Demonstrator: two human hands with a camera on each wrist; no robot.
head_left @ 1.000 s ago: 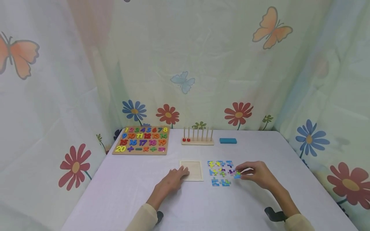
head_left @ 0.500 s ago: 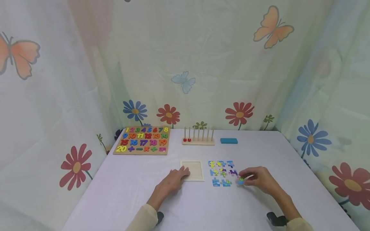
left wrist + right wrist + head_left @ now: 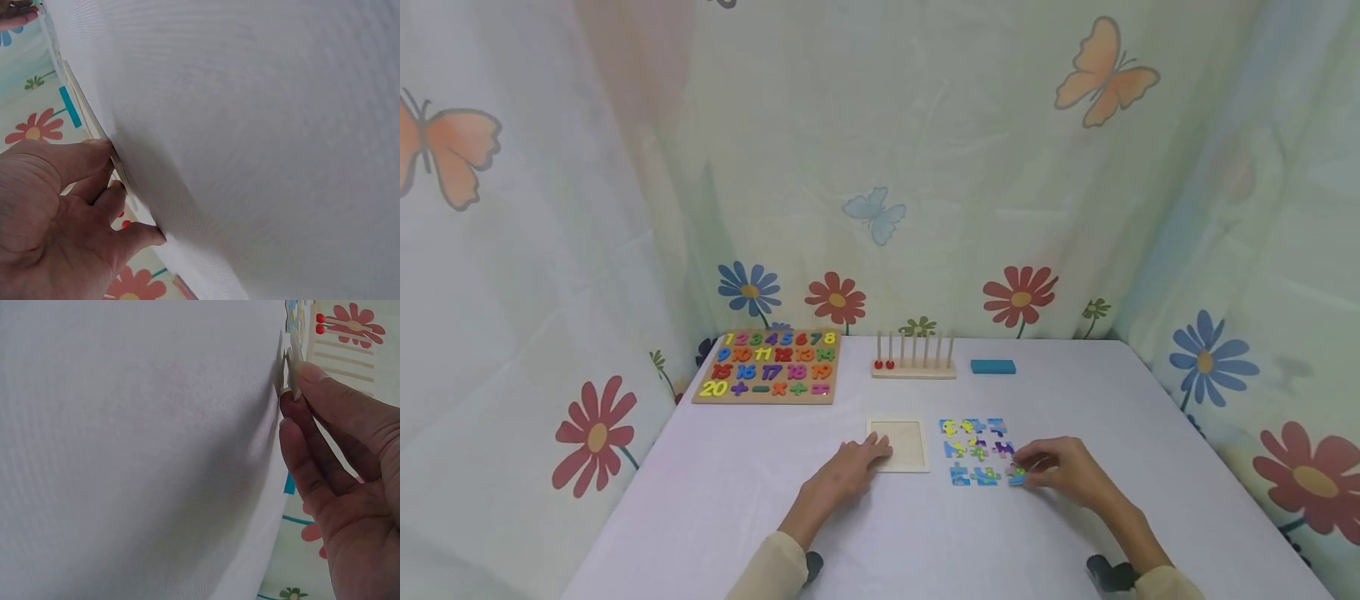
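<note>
My left hand [image 3: 850, 465] rests on the left side of a shallow square wooden puzzle tray [image 3: 908, 443], its fingertips and thumb touching the edge. In the left wrist view, one finger of that hand [image 3: 59, 215] reaches the tablecloth. At the lower right of the laid-out puzzle pieces [image 3: 985, 476], my right hand [image 3: 1067, 468] pinches a blue and green jigsaw piece [image 3: 1016, 476] between thumb and fingers. The right wrist view catches this piece [image 3: 295, 378] edge-on, tilted just off the table. Its printed face is hidden there.
Behind the tray stands a wooden counting rack [image 3: 913, 372] with upright pegs and two red beads. A blue block [image 3: 992, 367] lies to its right. A number board [image 3: 763, 367] with coloured figures sits at the back left. A printed curtain [image 3: 790, 167] surrounds the white table.
My right hand has lowered the jigsaw piece toward the table, swinging slightly right and then back left, into the bottom row beside the other pieces. The left hand stays on the tray.
</note>
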